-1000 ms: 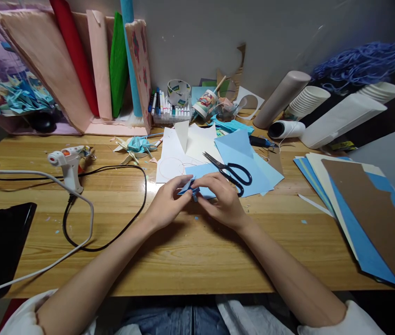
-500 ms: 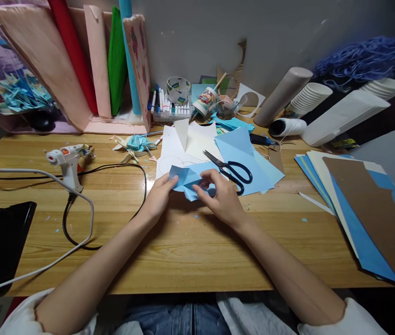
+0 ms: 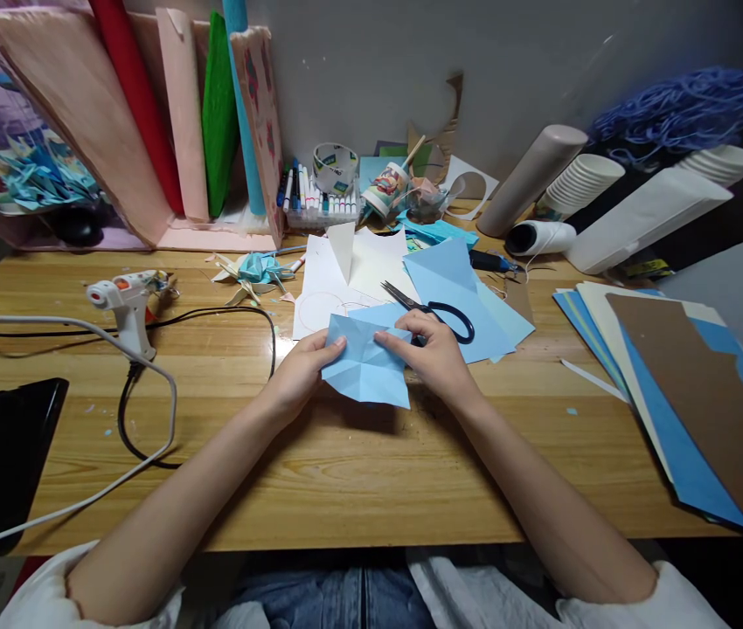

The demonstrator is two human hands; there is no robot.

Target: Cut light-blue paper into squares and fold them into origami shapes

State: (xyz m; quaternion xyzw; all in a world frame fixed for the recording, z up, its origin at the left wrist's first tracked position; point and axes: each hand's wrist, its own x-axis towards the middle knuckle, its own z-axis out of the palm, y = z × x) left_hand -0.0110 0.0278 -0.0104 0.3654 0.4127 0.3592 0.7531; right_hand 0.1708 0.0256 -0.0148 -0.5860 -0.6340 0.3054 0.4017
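Note:
A creased, square-looking sheet of light blue paper (image 3: 364,371) is spread open above the table, its fold lines meeting near the middle. My left hand (image 3: 302,367) pinches its left edge, thumb on top. At the upper right side, my right hand (image 3: 433,349) grips the same sheet between thumb and fingers. Just behind my right hand lie black-handled scissors (image 3: 451,320), blades pointing up and left; one handle is partly hidden. Beneath and behind are blue sheets (image 3: 443,271) and white paper (image 3: 319,279) with a drawn circle.
On the left stand a white glue gun (image 3: 128,306) with looping cables and a black tablet-like slab (image 3: 8,454). Stacked coloured card (image 3: 692,393) lies at right. Markers (image 3: 319,196), paper cups (image 3: 581,185), a thread spool (image 3: 542,238) and blue yarn (image 3: 679,114) line the back.
The blue paper, partly folded before, has been opened out flatter toward me. My right hand has shifted slightly right, and both hands still hold the sheet.

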